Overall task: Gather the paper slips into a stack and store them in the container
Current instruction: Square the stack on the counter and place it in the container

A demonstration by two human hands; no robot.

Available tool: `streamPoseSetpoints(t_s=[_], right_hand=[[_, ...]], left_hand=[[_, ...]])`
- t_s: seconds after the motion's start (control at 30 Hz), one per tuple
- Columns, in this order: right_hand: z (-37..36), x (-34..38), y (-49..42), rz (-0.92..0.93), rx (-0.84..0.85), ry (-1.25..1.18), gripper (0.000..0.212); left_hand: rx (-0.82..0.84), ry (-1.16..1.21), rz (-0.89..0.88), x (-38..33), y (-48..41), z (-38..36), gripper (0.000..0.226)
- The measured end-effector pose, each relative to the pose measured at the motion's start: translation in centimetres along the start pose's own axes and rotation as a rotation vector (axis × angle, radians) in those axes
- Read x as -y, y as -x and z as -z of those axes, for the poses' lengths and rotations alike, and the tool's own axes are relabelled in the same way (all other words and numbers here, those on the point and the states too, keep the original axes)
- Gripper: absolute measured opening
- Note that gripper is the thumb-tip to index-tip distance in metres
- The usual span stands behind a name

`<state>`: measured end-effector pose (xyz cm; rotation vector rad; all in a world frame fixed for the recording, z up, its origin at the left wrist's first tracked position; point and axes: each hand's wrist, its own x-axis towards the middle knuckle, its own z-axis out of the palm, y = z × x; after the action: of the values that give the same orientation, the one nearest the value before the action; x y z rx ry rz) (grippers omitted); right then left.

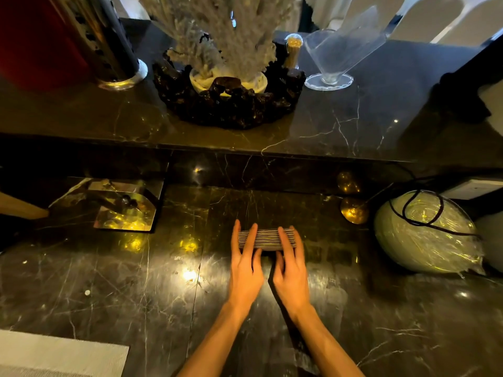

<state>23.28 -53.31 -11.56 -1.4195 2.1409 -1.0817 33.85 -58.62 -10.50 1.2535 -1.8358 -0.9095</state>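
Note:
A fanned row of grey paper slips (268, 238) lies on the dark marble counter (136, 281), its overlapping edges showing as thin stripes. My left hand (245, 265) rests on the row's left end with fingers stretched over it. My right hand (290, 263) covers the right end, fingers spread across the slips. Both hands press on the slips from the near side. A mirrored open-fronted box (122, 208) stands at the left against the raised ledge; whether it is the container I cannot tell.
A raised marble shelf (340, 126) carries a white coral ornament on a dark base (228, 85), a clear glass holder (334, 55) and a chrome cylinder (109, 42). A pale glass globe with a dark cord (424, 232) sits at the right. A grey placemat (54, 355) lies bottom left.

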Motion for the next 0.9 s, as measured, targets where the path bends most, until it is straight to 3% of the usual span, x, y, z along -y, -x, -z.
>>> streamPoseSetpoints(t_s=[0.43,0.63,0.8,0.9], right_hand=[[-0.3,0.2,-0.2,-0.099,-0.018,0.082,0.071],[1.8,1.8,0.0,-0.063,0.029,-0.004,0.072],[3.5,3.5,4.7,-0.138,0.066,-0.097,0.059],[4.8,5.2,8.8,-0.181,0.094,-0.137,0.053]], left_hand=[[0.087,-0.092,0.044,0.2,0.0,-0.1,0.059],[0.159,-0.156,0.046,-1.6,0.8,1.4,0.058],[0.217,-0.189,0.133,-2.7,5.5,3.1,0.059],[0.161,-0.13,0.318,-4.3,9.3,4.4,0.042]])
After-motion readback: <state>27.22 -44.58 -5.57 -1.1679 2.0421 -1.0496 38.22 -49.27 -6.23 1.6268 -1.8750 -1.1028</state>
